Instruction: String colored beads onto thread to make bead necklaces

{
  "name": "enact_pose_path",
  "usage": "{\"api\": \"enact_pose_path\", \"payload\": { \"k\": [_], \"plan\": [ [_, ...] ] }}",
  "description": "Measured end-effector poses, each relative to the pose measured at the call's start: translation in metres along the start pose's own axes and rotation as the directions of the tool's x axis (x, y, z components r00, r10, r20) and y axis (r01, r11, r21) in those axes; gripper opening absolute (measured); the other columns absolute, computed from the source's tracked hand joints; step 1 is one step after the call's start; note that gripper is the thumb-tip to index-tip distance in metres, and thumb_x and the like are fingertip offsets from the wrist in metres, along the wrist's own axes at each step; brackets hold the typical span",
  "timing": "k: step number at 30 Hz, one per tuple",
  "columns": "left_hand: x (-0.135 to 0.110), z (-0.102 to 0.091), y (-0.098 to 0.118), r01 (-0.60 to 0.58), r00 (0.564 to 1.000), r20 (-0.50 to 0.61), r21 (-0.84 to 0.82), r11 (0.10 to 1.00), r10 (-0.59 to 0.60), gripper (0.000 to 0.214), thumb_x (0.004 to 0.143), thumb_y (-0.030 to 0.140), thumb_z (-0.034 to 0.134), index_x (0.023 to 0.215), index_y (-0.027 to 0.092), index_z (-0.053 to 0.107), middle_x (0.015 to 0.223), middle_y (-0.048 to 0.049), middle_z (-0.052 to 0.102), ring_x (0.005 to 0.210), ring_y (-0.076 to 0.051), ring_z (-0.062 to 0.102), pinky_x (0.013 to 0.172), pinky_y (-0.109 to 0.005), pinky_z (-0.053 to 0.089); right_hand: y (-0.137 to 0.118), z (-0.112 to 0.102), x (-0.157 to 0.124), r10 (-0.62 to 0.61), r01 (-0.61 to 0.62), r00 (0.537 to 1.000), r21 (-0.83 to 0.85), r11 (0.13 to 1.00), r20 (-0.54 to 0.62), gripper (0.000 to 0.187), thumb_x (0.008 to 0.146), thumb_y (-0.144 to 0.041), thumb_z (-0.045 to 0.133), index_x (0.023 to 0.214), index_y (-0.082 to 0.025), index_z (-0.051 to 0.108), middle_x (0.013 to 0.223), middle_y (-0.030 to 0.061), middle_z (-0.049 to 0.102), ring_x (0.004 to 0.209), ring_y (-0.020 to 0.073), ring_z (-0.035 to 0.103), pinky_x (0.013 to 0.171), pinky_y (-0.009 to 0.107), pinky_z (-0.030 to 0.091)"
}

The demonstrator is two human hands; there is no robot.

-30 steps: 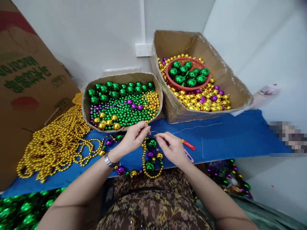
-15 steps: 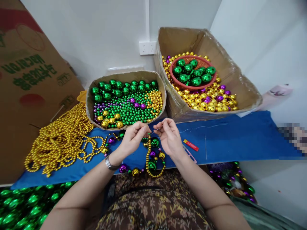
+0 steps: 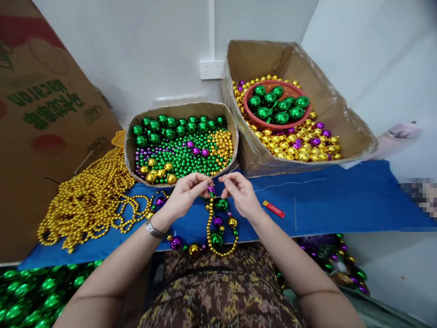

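Note:
My left hand point(image 3: 186, 193), a watch on its wrist, pinches the top of a bead necklace near a small purple bead point(image 3: 210, 189). From those fingertips a loop of small gold beads point(image 3: 210, 223) hangs down over the table edge. Facing it, my right hand point(image 3: 241, 193) has thumb and forefinger closed on a thin pale thread point(image 3: 273, 187), part of which trails right across the cloth. Larger beads of the necklace, among them a green bead point(image 3: 216, 238) and a purple bead point(image 3: 175, 242), lie below and between the hands. The exact pinch points are too small to make out.
A low carton point(image 3: 128, 155) of sorted green, purple and gold beads stands behind my hands. Right of it, a taller box point(image 3: 355, 132) holds gold beads and a red basket point(image 3: 246, 114) of green ones. Gold bead strands point(image 3: 88, 196) heap at left; a red-yellow stick point(image 3: 273, 209) lies on the blue cloth point(image 3: 341, 205).
A purple bead now shows at my left fingertips. My right fingers have turned and closed closer together on the thread. The pink tool beside my right wrist is no longer visible.

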State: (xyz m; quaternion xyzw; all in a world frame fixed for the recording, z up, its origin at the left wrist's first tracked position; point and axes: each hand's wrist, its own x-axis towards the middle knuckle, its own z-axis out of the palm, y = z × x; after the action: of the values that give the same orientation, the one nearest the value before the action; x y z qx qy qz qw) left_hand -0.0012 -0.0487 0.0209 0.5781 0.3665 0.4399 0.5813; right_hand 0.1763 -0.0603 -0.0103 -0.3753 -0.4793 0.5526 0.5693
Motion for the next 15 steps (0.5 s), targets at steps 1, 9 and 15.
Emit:
{"api": "enact_pose_path", "payload": {
  "k": [1, 9, 15],
  "plan": [
    [0.0, -0.001, 0.001, -0.021, 1.0, 0.01, 0.051, 0.998, 0.021, 0.017, 0.085, 0.031, 0.065, 0.091, 0.015, 0.065, 0.082, -0.0031, 0.066, 0.062, -0.008, 0.06, 0.06, -0.021, 0.049, -0.003, 0.0, 0.001, -0.005, 0.006, 1.0, -0.018, 1.0, 0.023, 0.028, 0.083, -0.047, 0.064, 0.086, -0.021, 0.055, 0.111, 0.0029, 0.066, 0.051, 0.0034, 0.058, 0.052, 0.02, 0.05],
    [0.001, -0.003, 0.009, -0.057, 0.993, 0.113, 0.087, 0.995, 0.047, 0.02, 0.087, 0.03, 0.063, 0.101, 0.016, 0.061, 0.087, -0.0053, 0.07, 0.056, -0.008, 0.059, 0.055, -0.023, 0.051, -0.016, 0.0, 0.007, 0.03, -0.033, 0.955, 0.006, 0.999, 0.295, 0.03, 0.086, -0.048, 0.061, 0.082, -0.02, 0.05, 0.15, 0.0075, 0.039, 0.053, 0.0036, 0.063, 0.05, 0.022, 0.053],
    [-0.001, -0.005, 0.009, -0.066, 0.994, 0.09, -0.009, 0.998, 0.066, 0.015, 0.086, 0.025, 0.064, 0.098, 0.017, 0.061, 0.086, -0.0042, 0.069, 0.057, -0.008, 0.059, 0.055, -0.022, 0.051, -0.009, 0.004, 0.009, 0.064, -0.11, 0.922, 0.101, 0.989, 0.382, 0.028, 0.087, -0.046, 0.061, 0.084, -0.021, 0.048, 0.092, -0.0016, 0.066, 0.052, 0.0057, 0.064, 0.049, 0.017, 0.051]
  ]
}}
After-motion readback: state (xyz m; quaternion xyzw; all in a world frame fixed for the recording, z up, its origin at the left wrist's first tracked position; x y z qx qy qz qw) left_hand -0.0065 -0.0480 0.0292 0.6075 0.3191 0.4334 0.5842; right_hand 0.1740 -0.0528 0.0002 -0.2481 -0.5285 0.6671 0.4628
